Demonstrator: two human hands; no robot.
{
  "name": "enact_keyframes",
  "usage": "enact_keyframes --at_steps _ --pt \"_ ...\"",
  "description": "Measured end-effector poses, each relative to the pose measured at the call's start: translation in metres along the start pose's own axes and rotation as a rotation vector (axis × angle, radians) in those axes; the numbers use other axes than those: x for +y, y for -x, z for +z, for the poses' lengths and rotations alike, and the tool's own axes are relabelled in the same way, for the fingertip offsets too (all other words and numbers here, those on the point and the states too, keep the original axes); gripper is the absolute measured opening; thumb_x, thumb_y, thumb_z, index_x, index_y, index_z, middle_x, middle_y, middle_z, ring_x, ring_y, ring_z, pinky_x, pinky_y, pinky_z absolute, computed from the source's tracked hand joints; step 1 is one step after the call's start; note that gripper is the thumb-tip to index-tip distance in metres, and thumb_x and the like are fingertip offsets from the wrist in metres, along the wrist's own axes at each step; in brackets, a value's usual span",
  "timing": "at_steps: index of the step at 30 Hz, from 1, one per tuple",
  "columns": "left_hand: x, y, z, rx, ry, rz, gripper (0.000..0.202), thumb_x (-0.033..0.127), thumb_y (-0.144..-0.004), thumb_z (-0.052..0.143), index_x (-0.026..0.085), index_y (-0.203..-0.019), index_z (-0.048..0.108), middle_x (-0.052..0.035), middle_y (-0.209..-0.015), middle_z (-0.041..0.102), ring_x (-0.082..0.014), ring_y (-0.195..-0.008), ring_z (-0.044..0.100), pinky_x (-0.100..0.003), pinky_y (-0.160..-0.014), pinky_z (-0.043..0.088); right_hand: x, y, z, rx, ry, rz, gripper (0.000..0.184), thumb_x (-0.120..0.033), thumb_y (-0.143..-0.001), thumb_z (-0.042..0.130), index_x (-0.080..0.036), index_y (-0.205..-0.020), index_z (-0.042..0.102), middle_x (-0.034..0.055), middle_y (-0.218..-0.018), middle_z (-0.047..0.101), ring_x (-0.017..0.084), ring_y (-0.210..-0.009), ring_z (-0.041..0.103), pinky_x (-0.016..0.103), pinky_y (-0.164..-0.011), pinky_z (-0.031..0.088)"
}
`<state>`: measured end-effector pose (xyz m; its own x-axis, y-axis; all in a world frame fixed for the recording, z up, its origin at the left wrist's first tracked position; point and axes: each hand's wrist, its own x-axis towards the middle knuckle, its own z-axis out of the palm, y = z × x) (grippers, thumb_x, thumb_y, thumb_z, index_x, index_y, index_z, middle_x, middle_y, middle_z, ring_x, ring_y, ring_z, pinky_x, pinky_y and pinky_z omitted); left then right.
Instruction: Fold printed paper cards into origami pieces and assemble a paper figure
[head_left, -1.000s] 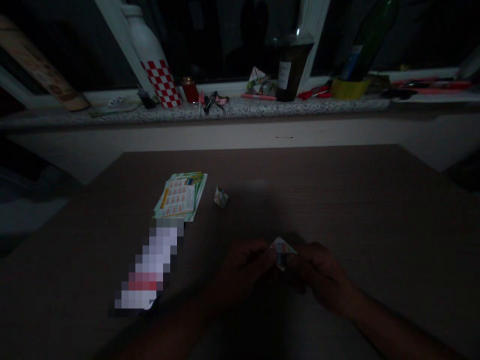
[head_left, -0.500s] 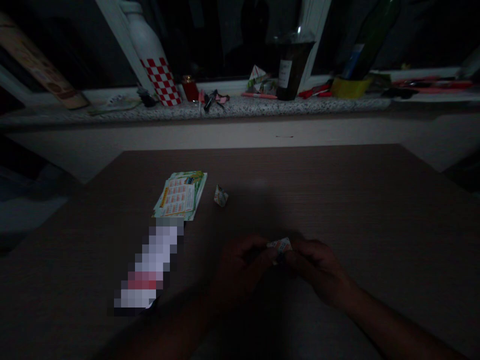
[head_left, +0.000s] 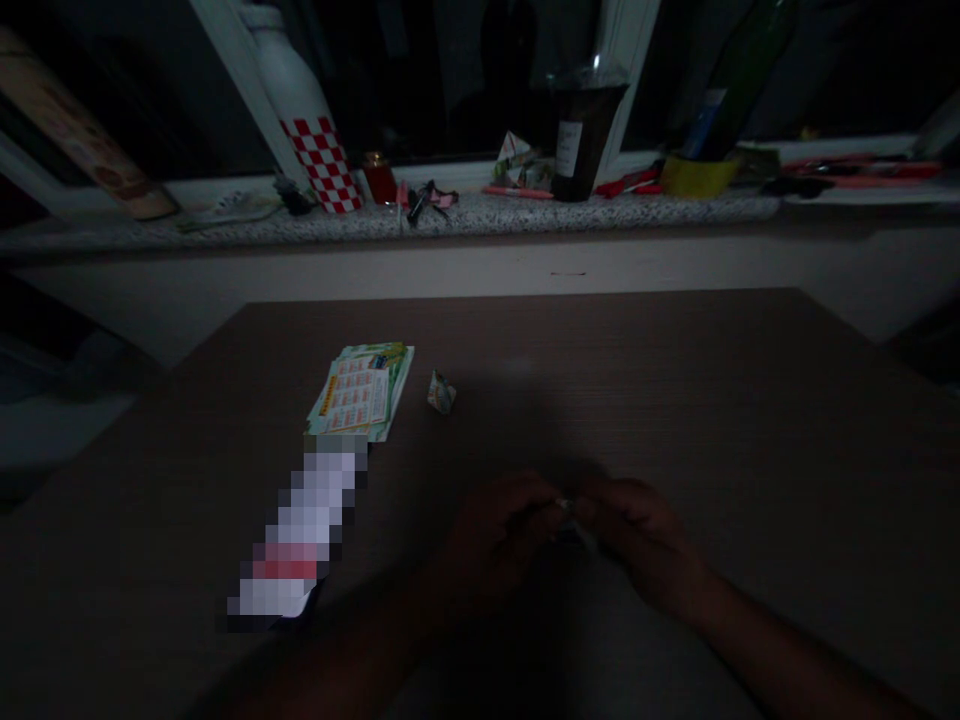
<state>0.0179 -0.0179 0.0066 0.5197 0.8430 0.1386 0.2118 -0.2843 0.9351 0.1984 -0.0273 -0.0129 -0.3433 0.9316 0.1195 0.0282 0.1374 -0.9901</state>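
Mostly it's too dark to see much. Left hand (head_left: 499, 525) & right hand (head_left: 637, 540) meet low over the table (head_left: 675, 380), fingertips pinching a small folded paper (head_left: 568, 507) between them. Just a pale sliver of it shows. Another folded bit (head_left: 442, 392) sits near the leaflets (head_left: 361, 390), well apart from both hands.

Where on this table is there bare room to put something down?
The table's whole right half is bare, from the right hand to the far edge. The left is crowded: calendar cards, a small folded paper. The windowsill is cluttered with bottles.
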Motion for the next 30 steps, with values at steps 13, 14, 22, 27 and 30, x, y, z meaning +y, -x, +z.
enact_keyframes --at_steps 13,14,22,27,30 --pt "0.002 0.000 -0.001 0.020 0.143 -0.109 0.021 0.027 -0.090 0.053 0.014 -0.076 0.061 0.0001 -0.070 0.056 -0.0122 -0.068 0.051 -0.022 -0.065 0.039 -0.007 0.001 -0.003 -0.079 0.188 -0.086 0.034 -0.033 -0.094 0.044 -0.018 -0.064 0.048 -0.0035 -0.058 0.039 0.010 -0.053 0.038 0.024 -0.051 0.030" --pt "0.000 0.000 -0.001 0.031 0.145 -0.128 0.021 0.028 -0.090 0.053 0.014 -0.076 0.061 0.0003 -0.070 0.056 -0.0122 -0.068 0.051 -0.022 -0.065 0.039 -0.008 0.001 -0.003 -0.079 0.248 -0.112 0.032 -0.030 -0.094 0.043 -0.018 -0.065 0.047 -0.0036 -0.059 0.039 0.010 -0.054 0.039 0.024 -0.051 0.030" --pt "-0.006 0.001 -0.004 -0.042 0.118 -0.093 0.021 0.028 -0.089 0.053 0.014 -0.076 0.061 0.0014 -0.068 0.054 -0.0104 -0.064 0.048 -0.020 -0.061 0.037 -0.003 -0.001 -0.002 -0.156 0.343 -0.178 0.035 -0.026 -0.095 0.042 -0.019 -0.060 0.037 -0.0061 -0.055 0.031 0.007 -0.047 0.032 0.022 -0.046 0.025" --pt "-0.004 0.001 -0.005 -0.099 0.072 -0.073 0.022 0.027 -0.089 0.052 0.014 -0.074 0.062 0.0015 -0.066 0.053 -0.0105 -0.063 0.048 -0.021 -0.062 0.037 -0.001 0.000 -0.002 -0.179 0.385 -0.218 0.036 -0.024 -0.094 0.040 -0.019 -0.059 0.036 -0.0061 -0.053 0.031 0.007 -0.045 0.032 0.023 -0.046 0.024" --pt "-0.007 0.002 -0.004 -0.094 0.129 -0.100 0.024 0.031 -0.089 0.053 0.014 -0.073 0.062 0.0009 -0.066 0.053 -0.0110 -0.063 0.048 -0.021 -0.060 0.036 -0.003 0.001 -0.002 -0.168 0.477 -0.307 0.032 -0.019 -0.092 0.042 -0.020 -0.060 0.036 -0.0056 -0.054 0.033 0.008 -0.047 0.032 0.025 -0.047 0.023"
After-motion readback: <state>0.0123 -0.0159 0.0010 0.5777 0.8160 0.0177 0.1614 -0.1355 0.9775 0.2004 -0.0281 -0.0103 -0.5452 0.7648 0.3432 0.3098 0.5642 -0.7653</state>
